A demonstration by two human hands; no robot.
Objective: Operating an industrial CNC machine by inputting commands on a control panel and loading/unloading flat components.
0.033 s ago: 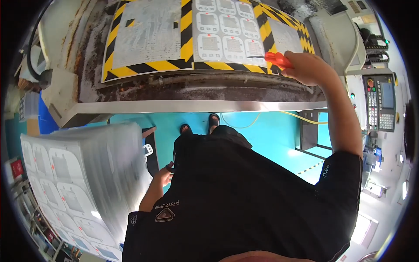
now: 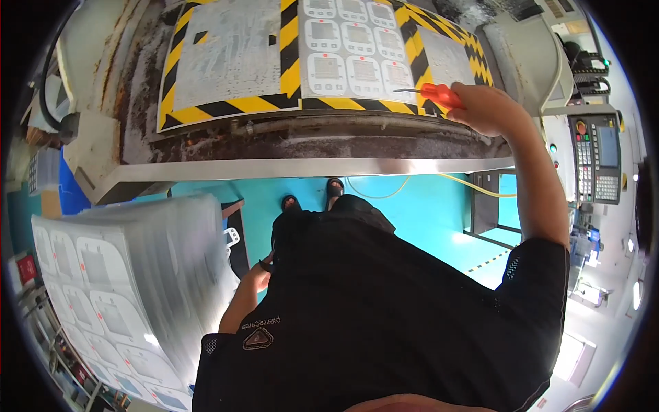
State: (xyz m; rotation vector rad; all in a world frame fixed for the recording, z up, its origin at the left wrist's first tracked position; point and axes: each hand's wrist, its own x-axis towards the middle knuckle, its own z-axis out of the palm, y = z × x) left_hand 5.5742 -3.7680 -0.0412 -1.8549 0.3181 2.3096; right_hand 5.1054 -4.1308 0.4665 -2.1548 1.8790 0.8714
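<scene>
Tool point(image 2: 438, 95), red-handled with a thin metal shaft, sits in the grip of the right hand point(image 2: 479, 110) in the head view. Long axis runs nearly crosswise: handle butt to the person's right, shaft pointing left, tip slightly hooked or bent in look. Tip lies over the near right corner panel of the printed sheet point(image 2: 355, 42), so the sheet is left of the grip and reaches away from the body. Whether the tip touches the surface or hovers just above: cannot tell.

Right hand is much the nearer one. Fingers closed round the handle, back of the hand toward the camera, wrist roughly in line with the forearm; the arm comes up along the right side and bends inward over the front of the machine bed point(image 2: 274, 130). Striped tape point(image 2: 233, 106) in yellow and black runs along the sheet's near edge; handle passes over the strip on the right side.

Left hand point(image 2: 257, 280) hangs low by the thigh, beside the tall stack of sheets point(image 2: 189, 254), apart from the bed. Its fingers are partly hidden against dark clothing; cannot tell if released or clenched.
</scene>
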